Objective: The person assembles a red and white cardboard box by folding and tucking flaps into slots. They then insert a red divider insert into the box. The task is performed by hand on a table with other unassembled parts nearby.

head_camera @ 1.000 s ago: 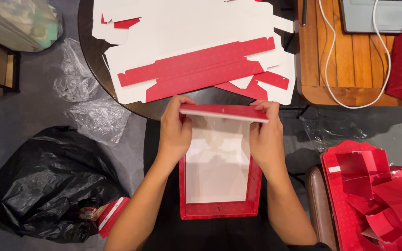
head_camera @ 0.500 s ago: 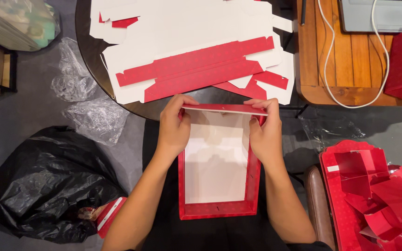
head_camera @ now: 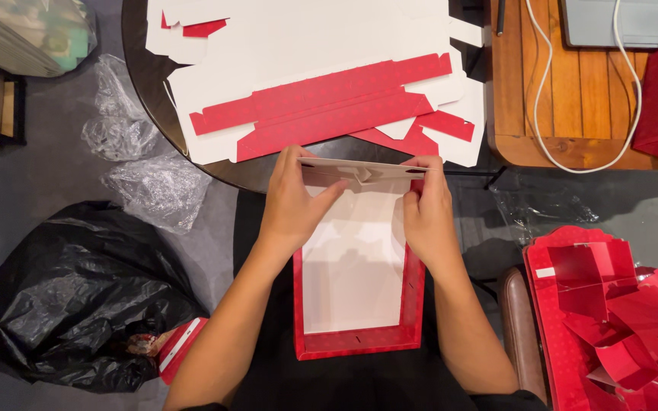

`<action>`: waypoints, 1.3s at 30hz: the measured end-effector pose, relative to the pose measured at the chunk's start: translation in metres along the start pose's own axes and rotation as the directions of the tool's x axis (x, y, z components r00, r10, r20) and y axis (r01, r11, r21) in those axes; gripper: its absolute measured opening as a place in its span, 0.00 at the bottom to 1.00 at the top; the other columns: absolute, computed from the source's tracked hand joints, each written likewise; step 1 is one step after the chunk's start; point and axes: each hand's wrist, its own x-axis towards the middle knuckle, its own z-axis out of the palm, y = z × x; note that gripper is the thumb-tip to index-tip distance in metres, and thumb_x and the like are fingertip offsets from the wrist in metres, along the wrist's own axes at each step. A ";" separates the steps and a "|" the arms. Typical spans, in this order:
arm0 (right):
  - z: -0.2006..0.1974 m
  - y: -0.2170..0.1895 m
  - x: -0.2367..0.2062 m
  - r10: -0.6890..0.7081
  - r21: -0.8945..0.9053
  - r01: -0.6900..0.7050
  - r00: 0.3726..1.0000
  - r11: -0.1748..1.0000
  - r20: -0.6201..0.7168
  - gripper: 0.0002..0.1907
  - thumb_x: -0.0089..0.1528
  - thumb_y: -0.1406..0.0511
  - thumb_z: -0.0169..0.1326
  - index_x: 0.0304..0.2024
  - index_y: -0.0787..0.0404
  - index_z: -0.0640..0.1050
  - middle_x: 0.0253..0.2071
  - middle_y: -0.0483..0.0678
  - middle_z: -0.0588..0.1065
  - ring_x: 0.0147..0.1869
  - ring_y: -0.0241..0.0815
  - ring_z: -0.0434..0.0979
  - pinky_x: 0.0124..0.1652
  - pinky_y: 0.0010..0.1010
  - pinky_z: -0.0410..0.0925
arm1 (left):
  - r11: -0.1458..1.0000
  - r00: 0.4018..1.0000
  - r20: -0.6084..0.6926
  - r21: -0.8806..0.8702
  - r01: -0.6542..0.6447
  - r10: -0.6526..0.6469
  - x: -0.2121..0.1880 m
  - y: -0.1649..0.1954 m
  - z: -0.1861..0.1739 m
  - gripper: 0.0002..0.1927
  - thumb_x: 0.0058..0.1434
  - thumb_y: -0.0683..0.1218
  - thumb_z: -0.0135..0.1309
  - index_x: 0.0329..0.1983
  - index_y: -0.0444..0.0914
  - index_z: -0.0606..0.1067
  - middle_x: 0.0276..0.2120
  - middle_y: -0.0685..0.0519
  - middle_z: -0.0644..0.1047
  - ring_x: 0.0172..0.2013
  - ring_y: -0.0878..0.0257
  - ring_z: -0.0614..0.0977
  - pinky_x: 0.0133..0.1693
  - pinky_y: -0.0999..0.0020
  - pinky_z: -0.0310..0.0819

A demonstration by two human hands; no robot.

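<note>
A red cardboard box with a white inside rests on my lap, its side walls standing up. My left hand grips its far left corner, the thumb pressing inward on the far end flap. On the far right corner my right hand pinches the same flap, which is folded over toward me and shows its white side. Just beyond the box, flat red and white box blanks lie stacked on a dark round table.
A full black rubbish bag lies on the floor at my left, with crumpled clear plastic above it. Folded red boxes pile at the lower right. A wooden table with a white cable and a laptop stands at the upper right.
The far end flap has been folded further over, so its white side now faces up instead of the red. Both hands stayed at the far corners.
</note>
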 end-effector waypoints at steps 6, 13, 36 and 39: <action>-0.001 -0.004 -0.001 0.021 -0.013 -0.021 1.000 1.000 -0.020 0.16 0.62 0.72 0.49 0.52 0.66 0.66 0.46 0.58 0.74 0.51 0.54 0.75 0.52 0.40 0.68 | 1.000 1.000 -0.011 -0.018 -0.018 0.018 0.001 -0.004 0.004 0.19 0.61 0.42 0.65 0.43 0.32 0.66 0.40 0.44 0.72 0.41 0.49 0.77 0.44 0.58 0.71; 0.001 -0.003 -0.001 0.011 0.008 -0.011 1.000 1.000 -0.029 0.18 0.68 0.61 0.57 0.52 0.66 0.66 0.45 0.55 0.74 0.50 0.47 0.74 0.51 0.36 0.68 | 1.000 1.000 0.008 -0.001 -0.010 0.010 0.000 -0.005 0.004 0.18 0.62 0.42 0.62 0.45 0.33 0.66 0.41 0.43 0.72 0.43 0.48 0.77 0.46 0.58 0.72; 0.032 0.035 0.146 0.044 0.120 -0.050 0.998 0.991 0.051 0.31 0.68 0.62 0.56 0.66 0.67 0.59 0.59 0.58 0.75 0.62 0.50 0.77 0.57 0.37 0.70 | 0.998 1.000 -0.001 -0.068 0.003 -0.003 0.117 -0.040 0.025 0.33 0.66 0.44 0.59 0.70 0.35 0.57 0.59 0.39 0.70 0.61 0.46 0.72 0.60 0.55 0.68; 0.041 0.042 0.147 0.051 0.062 -0.055 0.996 0.997 0.071 0.27 0.68 0.60 0.57 0.63 0.66 0.63 0.58 0.59 0.76 0.62 0.52 0.78 0.57 0.38 0.70 | 0.993 0.997 -0.004 -0.092 0.074 -0.074 0.115 -0.046 0.027 0.32 0.67 0.45 0.59 0.69 0.35 0.58 0.60 0.39 0.70 0.62 0.47 0.72 0.61 0.54 0.68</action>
